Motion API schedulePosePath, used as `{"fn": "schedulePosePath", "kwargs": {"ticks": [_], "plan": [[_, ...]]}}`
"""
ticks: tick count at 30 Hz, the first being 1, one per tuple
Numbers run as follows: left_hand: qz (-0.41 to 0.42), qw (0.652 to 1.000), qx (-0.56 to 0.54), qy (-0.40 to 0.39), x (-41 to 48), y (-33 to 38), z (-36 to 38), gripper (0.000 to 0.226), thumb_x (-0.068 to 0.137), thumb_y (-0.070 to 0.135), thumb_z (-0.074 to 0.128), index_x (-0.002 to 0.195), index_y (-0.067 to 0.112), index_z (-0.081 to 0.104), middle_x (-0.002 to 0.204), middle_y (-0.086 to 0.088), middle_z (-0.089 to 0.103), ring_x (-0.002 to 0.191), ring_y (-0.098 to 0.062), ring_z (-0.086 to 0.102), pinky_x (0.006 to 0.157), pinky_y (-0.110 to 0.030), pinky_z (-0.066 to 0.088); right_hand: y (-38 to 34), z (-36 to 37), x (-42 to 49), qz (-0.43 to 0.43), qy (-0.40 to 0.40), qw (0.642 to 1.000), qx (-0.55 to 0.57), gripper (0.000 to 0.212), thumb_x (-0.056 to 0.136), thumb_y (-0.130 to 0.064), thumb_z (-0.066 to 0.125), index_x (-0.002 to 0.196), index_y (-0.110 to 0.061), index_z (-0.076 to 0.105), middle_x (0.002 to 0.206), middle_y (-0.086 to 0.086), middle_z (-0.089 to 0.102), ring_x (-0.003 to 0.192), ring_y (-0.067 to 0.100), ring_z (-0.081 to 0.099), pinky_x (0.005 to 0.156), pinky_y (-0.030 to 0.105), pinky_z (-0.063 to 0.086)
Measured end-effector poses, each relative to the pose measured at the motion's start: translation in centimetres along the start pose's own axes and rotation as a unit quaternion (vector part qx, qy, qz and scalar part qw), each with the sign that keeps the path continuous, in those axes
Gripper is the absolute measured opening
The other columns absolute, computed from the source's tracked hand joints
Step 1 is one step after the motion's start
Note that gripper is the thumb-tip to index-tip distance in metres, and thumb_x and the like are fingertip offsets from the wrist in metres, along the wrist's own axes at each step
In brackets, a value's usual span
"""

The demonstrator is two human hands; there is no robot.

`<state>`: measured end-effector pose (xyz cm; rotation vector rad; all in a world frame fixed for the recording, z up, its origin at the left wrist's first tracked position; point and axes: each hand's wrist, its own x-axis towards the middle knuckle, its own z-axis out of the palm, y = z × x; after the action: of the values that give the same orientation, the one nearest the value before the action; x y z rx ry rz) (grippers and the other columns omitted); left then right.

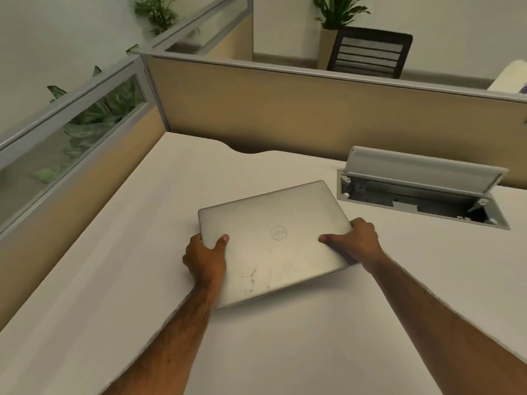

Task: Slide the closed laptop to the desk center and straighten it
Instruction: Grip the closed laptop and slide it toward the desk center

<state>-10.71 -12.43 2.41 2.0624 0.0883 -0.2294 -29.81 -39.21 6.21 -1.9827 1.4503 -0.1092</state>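
Note:
A closed silver laptop [273, 220] with a round logo on its lid lies on the white desk [313, 337], turned at an angle to the desk edges. My left hand [205, 258] grips its left edge, thumb on the lid and fingers curled under the side. On the right edge sits my right hand [356, 242], thumb flat on the lid, fingers wrapped around the side. Scratches mark the lid near its front corner.
An open cable hatch [422, 192] with a raised grey flap is set into the desk just right of the laptop. Tan partition walls [285, 109] border the desk at the back and left. A black mesh chair [370, 52] and plants stand beyond the partition.

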Motion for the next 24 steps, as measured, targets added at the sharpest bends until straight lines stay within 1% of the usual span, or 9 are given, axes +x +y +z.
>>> {"fn": "schedulePosePath", "kwargs": {"ticks": [8,14,16,20,24], "plan": [[0.021,0.999,0.023,-0.039,-9.7,1.0,6.0,0.065,0.072,0.053,0.078,0.118,0.008,0.065,0.109,-0.013,0.073,0.104,-0.040,0.064,0.091,-0.052,0.055,10.8,-7.0,-1.5,0.040,0.014,0.999,0.013,0.106,0.049,-0.065,0.089,0.130,-0.006,0.054,0.122,0.012,0.056,0.112,0.032,0.059,0.092,0.048,0.055],[0.023,0.997,0.039,-0.061,-15.1,0.7,9.8,0.066,0.071,0.055,0.077,0.117,0.010,0.065,0.107,-0.012,0.073,0.104,-0.040,0.063,0.090,-0.051,0.055,17.4,-10.0,-1.7,0.065,0.017,0.998,0.019,0.108,0.043,-0.068,0.087,0.127,-0.008,0.055,0.120,0.010,0.055,0.113,0.032,0.058,0.094,0.047,0.054],[0.024,0.997,0.040,-0.064,-16.6,0.7,10.8,0.066,0.070,0.056,0.076,0.117,0.010,0.065,0.107,-0.012,0.073,0.104,-0.039,0.064,0.090,-0.052,0.056,19.2,-10.8,-1.7,0.071,0.016,0.997,0.019,0.107,0.043,-0.068,0.087,0.127,-0.009,0.054,0.121,0.010,0.055,0.114,0.032,0.058,0.095,0.047,0.053],[0.029,0.996,0.051,-0.065,-18.5,1.0,12.2,0.062,0.073,0.051,0.077,0.116,0.009,0.066,0.107,-0.013,0.072,0.105,-0.040,0.063,0.091,-0.052,0.054,21.7,-11.6,-1.4,0.075,0.010,0.997,0.032,0.106,0.041,-0.068,0.086,0.125,-0.010,0.055,0.120,0.008,0.054,0.113,0.031,0.057,0.094,0.047,0.054],[0.037,0.995,0.062,-0.070,-19.2,0.9,13.3,0.061,0.072,0.055,0.074,0.113,0.010,0.068,0.104,-0.011,0.073,0.102,-0.038,0.064,0.091,-0.051,0.055,23.4,-11.8,-1.2,0.080,0.005,0.996,0.043,0.107,0.036,-0.071,0.083,0.121,-0.011,0.057,0.117,0.007,0.056,0.111,0.031,0.059,0.092,0.047,0.055]]}}
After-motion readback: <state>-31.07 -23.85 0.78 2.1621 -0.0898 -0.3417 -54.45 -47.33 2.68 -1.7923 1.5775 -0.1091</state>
